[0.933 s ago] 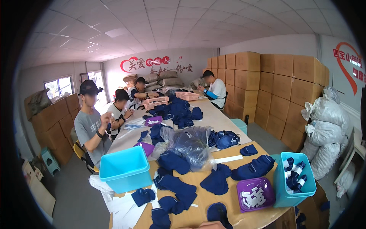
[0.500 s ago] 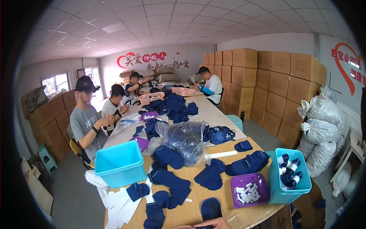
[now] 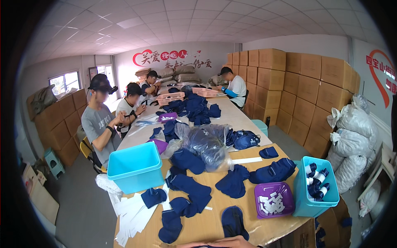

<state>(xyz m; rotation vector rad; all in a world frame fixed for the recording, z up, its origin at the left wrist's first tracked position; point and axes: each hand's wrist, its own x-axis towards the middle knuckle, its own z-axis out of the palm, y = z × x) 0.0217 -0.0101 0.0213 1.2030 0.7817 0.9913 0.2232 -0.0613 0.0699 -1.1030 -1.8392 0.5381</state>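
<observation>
My left hand (image 3: pixel 191 245) and my right hand (image 3: pixel 233 242) show only in part at the lower edge, close together. A strip of dark blue cloth (image 3: pixel 206 246) lies between and under their fingers, which are bent over it; most of it is cut off by the frame. Just beyond my right hand a flat navy cloth piece (image 3: pixel 234 223) with a rounded end lies on the wooden tabletop (image 3: pixel 194 231). Further off to the right stands a purple basket (image 3: pixel 258 201) holding small white paper bands. Beside it, a turquoise bin (image 3: pixel 305 206) contains several rolled navy items wrapped in white bands.
White paper strips (image 3: pixel 134 217) fan out at the left, near an open turquoise bin (image 3: pixel 138 182). Several navy cloth pieces (image 3: pixel 190 190) and a clear plastic bag (image 3: pixel 206 144) cover the middle. Several people work along the far table. Cardboard boxes (image 3: pixel 304 91) and white sacks (image 3: pixel 351 144) line the right side.
The view has shifted slightly, so the table's contents appear a little to the right. My hands are drawn closer together over the dark blue cloth at the lower edge.
</observation>
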